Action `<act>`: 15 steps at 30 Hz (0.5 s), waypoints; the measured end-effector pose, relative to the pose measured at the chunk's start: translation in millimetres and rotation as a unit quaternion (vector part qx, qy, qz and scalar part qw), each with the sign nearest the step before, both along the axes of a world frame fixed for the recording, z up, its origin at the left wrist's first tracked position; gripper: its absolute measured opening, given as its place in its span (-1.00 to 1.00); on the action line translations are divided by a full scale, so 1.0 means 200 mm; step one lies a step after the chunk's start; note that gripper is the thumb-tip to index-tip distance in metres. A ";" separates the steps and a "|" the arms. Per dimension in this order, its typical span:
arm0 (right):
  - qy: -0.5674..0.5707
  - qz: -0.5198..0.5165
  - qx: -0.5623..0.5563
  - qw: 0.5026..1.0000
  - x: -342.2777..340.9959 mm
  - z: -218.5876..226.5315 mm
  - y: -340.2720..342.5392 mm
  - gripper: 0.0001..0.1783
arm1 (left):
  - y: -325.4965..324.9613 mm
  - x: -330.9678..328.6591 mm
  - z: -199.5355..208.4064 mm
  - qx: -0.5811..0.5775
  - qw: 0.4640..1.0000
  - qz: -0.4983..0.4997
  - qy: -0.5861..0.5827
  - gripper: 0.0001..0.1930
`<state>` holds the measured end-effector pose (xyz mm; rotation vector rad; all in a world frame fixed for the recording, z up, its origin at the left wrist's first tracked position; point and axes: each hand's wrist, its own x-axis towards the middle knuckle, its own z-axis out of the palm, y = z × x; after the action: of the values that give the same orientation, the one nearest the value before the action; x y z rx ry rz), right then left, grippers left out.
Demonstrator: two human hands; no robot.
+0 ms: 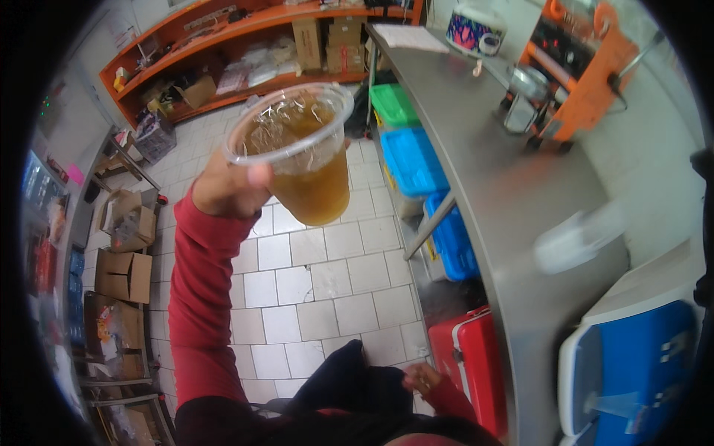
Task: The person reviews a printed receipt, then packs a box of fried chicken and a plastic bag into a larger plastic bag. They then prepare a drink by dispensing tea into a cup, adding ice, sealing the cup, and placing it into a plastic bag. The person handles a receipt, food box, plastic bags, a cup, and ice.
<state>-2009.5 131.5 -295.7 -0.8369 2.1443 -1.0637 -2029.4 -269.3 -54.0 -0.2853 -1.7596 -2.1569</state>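
Note:
My left hand (236,181) is raised at arm's length, closed round a clear plastic cup (312,189) of amber drink. The cup tilts, its wide rim toward me; glossy, wrinkled highlights cover the top, and I cannot tell whether they are ice or film. My thumb presses just below the rim, while the other fingers are mostly hidden behind the cup. Low down by my body hangs my right hand (422,377), a little blurred, its fingers loosely bent and apart with nothing visible in them. It is nearest to a red cooler box (465,357) under the steel counter.
Along the right runs a steel counter (476,201) bearing an orange machine (569,70), a patterned round container (476,31), a blurred clear object (580,239) and a blue-and-white cooler (639,364). Blue bins (414,160) sit beneath. Orange shelving (216,93) stands behind; open cartons (123,275) line the left.

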 end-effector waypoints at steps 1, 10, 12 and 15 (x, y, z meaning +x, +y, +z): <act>-0.020 0.000 -0.018 1.000 -0.06 0.24 -0.13 -0.66 | -0.03 0.04 0.13 -0.011 1.000 0.013 0.002 0.12; 0.459 0.182 -0.304 0.815 -0.34 2.23 -0.99 -0.24 | -0.05 0.58 0.90 -0.158 0.987 0.031 -0.029 0.08; 0.452 0.247 -0.367 0.774 -0.30 2.33 -1.15 -0.21 | -0.03 0.68 0.91 -0.169 0.985 0.013 -0.042 0.08; 0.436 0.309 -0.356 0.767 -0.22 2.29 -1.26 -0.21 | 0.00 0.79 0.85 -0.132 0.990 0.000 -0.043 0.08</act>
<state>-2053.3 -120.9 161.9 -2.6130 1.7242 -1.2358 -1870.5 -269.5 116.5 -0.2610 -2.0949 -1.9619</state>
